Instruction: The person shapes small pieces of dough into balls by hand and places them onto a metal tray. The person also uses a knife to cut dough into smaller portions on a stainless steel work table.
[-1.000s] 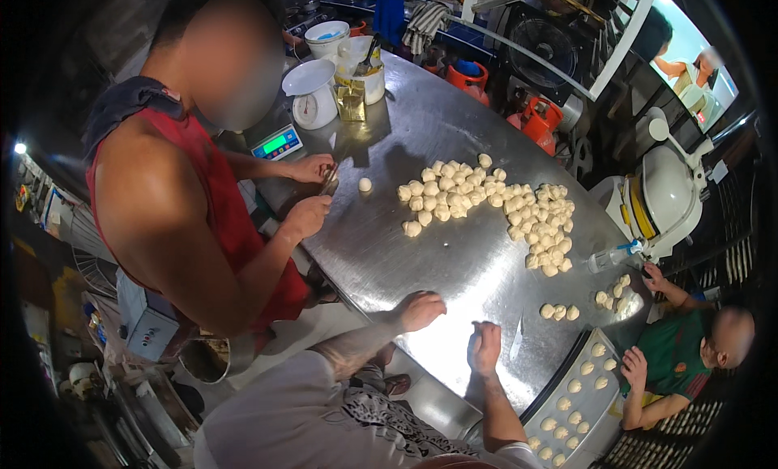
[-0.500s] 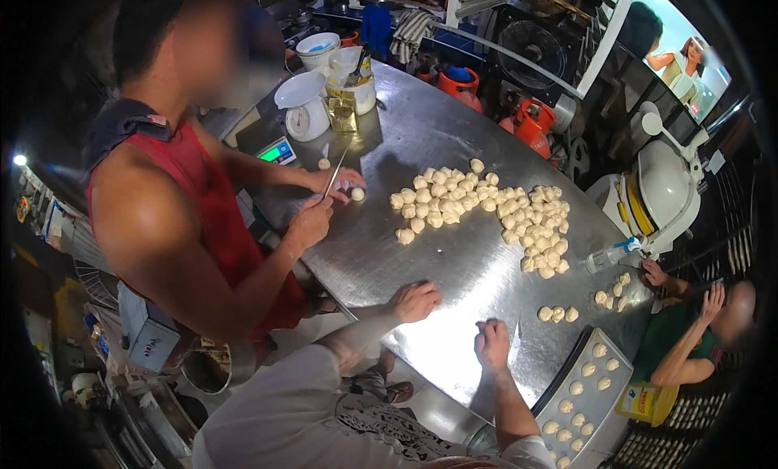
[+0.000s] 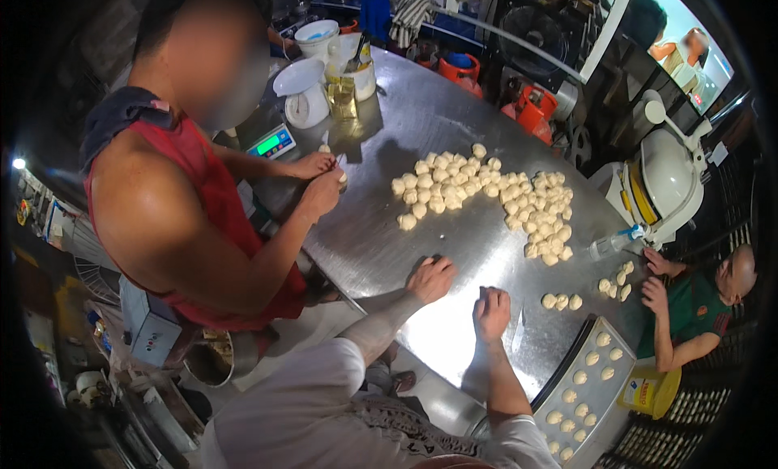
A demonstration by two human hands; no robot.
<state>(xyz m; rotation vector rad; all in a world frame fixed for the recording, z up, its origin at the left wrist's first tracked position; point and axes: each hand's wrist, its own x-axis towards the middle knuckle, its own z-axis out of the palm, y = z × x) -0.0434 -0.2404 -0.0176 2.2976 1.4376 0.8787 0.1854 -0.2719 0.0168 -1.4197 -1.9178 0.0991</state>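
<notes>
Over the near part of the steel table, my left hand is curled, its palm turned down. Whatever it may hold is hidden under the fingers. My right hand, a short way to its right, is closed in a loose fist, and its inside is hidden too. Beyond both hands lies a large pile of pale dough balls. To the right of my right hand a short row of dough balls sits near a baking tray with several dough pieces on it.
At the left, a co-worker in a red top works at dough with both hands. A digital scale, a dial scale and tubs stand behind. At right are a clear bottle, a white mixer and another person.
My left hand has moved farther forward and right; my right hand has shifted slightly forward. The co-worker's hands have come together around a dough piece, and the second person's raised hand has come down.
</notes>
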